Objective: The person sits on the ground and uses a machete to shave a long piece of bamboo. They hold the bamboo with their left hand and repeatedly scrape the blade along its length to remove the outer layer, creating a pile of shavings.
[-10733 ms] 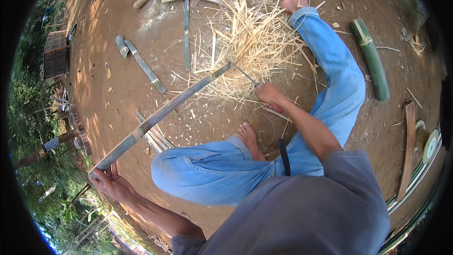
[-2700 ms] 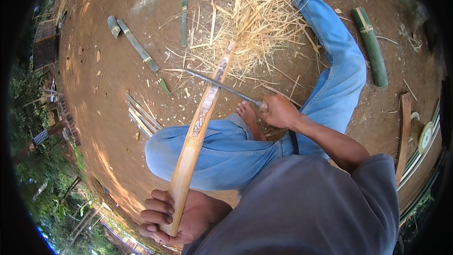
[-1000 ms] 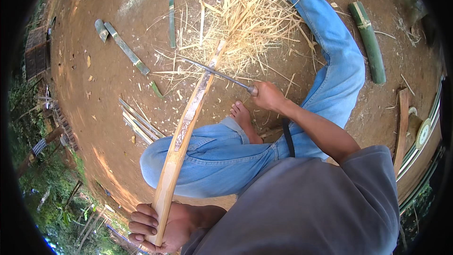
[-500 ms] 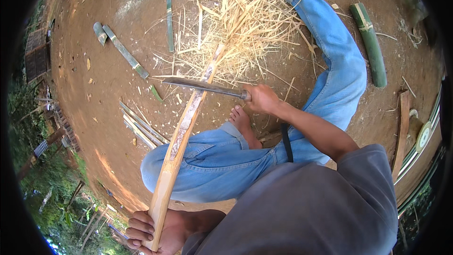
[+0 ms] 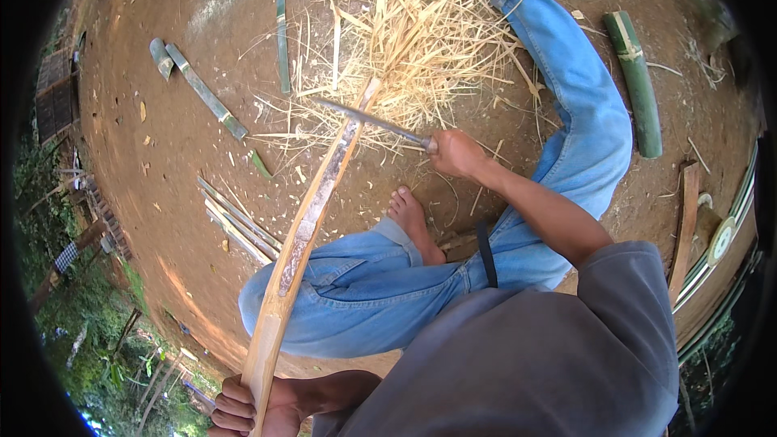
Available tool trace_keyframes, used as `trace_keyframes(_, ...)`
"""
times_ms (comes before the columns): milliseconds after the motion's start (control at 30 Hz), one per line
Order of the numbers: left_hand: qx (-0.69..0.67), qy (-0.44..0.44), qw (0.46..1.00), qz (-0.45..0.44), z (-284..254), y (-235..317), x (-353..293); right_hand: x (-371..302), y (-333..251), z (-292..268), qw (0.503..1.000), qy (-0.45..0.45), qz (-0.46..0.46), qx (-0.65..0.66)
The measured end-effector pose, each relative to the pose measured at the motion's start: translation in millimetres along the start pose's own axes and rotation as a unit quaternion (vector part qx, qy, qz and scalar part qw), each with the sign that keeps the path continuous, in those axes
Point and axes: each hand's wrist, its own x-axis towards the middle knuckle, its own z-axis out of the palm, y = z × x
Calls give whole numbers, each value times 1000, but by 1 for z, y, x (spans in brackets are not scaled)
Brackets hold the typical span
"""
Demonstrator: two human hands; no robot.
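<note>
My left hand (image 5: 257,406) is wrapped round the near end of a long split bamboo strip (image 5: 312,214), pale at the edges with a whitish, mottled middle. The strip slants away across my bent left leg, its far end over a heap of shavings. In my right hand (image 5: 458,153) is the handle of a machete (image 5: 376,123), closed in the fist. Its dark blade points left and lies across the strip near the far end. From this view I cannot tell how deep the edge sits in the bamboo.
Pale bamboo shavings (image 5: 429,40) are heaped ahead. A thick green bamboo piece (image 5: 634,85) lies at right, near a brown wooden slat (image 5: 684,231). Split green pieces (image 5: 206,93) and thin strips (image 5: 239,222) lie at left. My bare foot (image 5: 414,222) rests beside the strip.
My right hand and the machete have moved farther away along the strip, toward its far end, and the blade has tilted. My left hand has shifted slightly nearer with the bamboo.
</note>
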Motion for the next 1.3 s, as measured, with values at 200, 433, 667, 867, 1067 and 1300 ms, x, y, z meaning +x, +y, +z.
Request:
trace_keyframes(200, 44, 70, 997, 6, 1, -8, 13, -13, -11, 3, 997, -36, -66, -20)
trace_keyframes(433, 23, 86, 996, -21, -15, -10, 18, -13, -25, 4, 999, -33, -23, 12)
trace_keyframes(667, 47, 114, 992, -4, -11, -16, 23, 3, -17, 4, 998, -34, 43, -3)
trace_keyframes(867, 58, 129, 990, -12, -9, -17, 22, 2, -14, 7, 1000, -28, -9, -1)
trace_keyframes(1067, 77, 145, 986, -7, -15, -18, 24, -9, -18, 6, 999, -31, -30, -12)
trace_keyframes(1300, 23, 91, 995, -22, -23, -14, 27, 13, 7, -5, 999, -33, 32, -17)
